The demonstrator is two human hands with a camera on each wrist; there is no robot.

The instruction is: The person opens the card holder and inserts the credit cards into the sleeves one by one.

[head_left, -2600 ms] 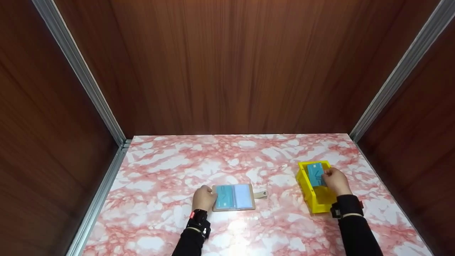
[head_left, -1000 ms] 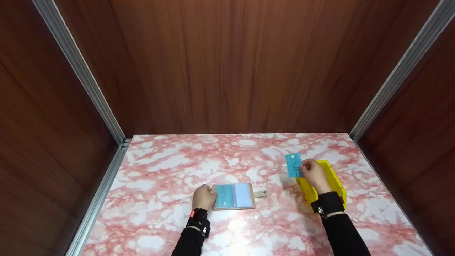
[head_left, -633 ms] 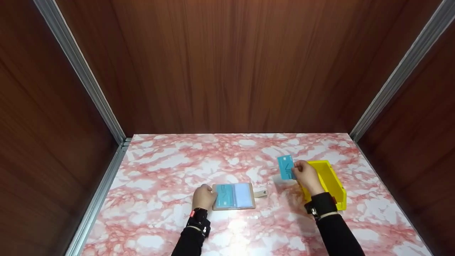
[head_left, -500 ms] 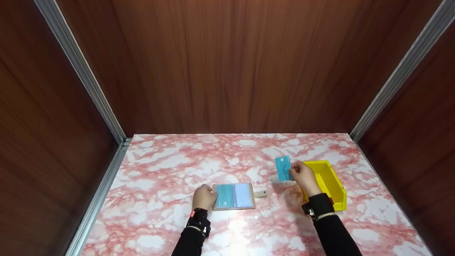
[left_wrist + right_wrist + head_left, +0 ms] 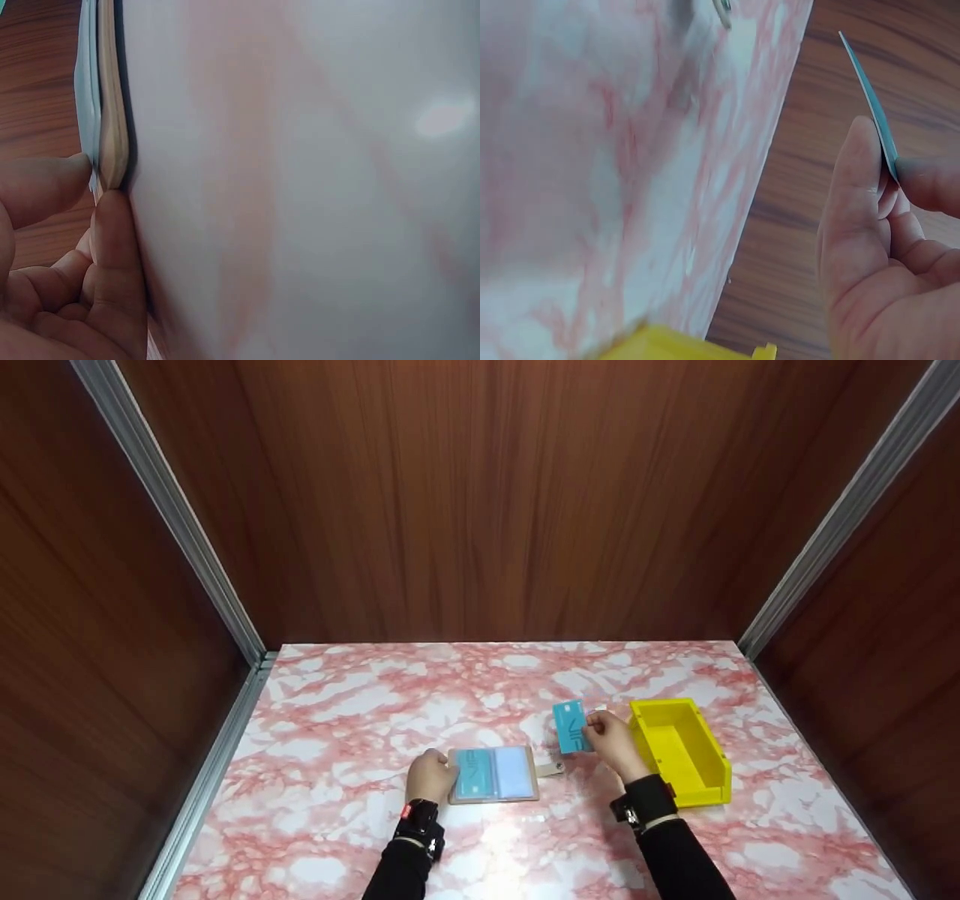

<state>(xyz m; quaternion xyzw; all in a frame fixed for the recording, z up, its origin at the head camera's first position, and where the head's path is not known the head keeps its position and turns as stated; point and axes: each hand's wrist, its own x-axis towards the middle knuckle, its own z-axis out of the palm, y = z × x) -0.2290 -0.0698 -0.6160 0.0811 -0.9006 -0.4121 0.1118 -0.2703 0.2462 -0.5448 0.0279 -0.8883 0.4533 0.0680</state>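
Note:
A teal card (image 5: 571,727) printed with large letters is pinched at its right edge by my right hand (image 5: 613,744), above the table. In the right wrist view the card (image 5: 873,105) shows nearly edge-on between thumb and fingers. An opened card holder (image 5: 513,774) with clear sleeves lies flat on the table. Its left sleeve bears another teal card (image 5: 473,774); the right sleeve looks pale. My left hand (image 5: 430,777) pinches the holder's left edge. In the left wrist view the thumb lies on the sleeves and a finger is against the cover (image 5: 112,142).
A yellow bin (image 5: 681,754) stands to the right of my right hand, with no card visible in it. The holder's snap strap (image 5: 550,769) points right. Wooden panels (image 5: 480,510) and metal posts enclose the red-and-white marbled table (image 5: 352,697).
My right hand has lifted the teal card out of the yellow bin and carried it left, close to the holder's strap. The left hand and holder have stayed in place.

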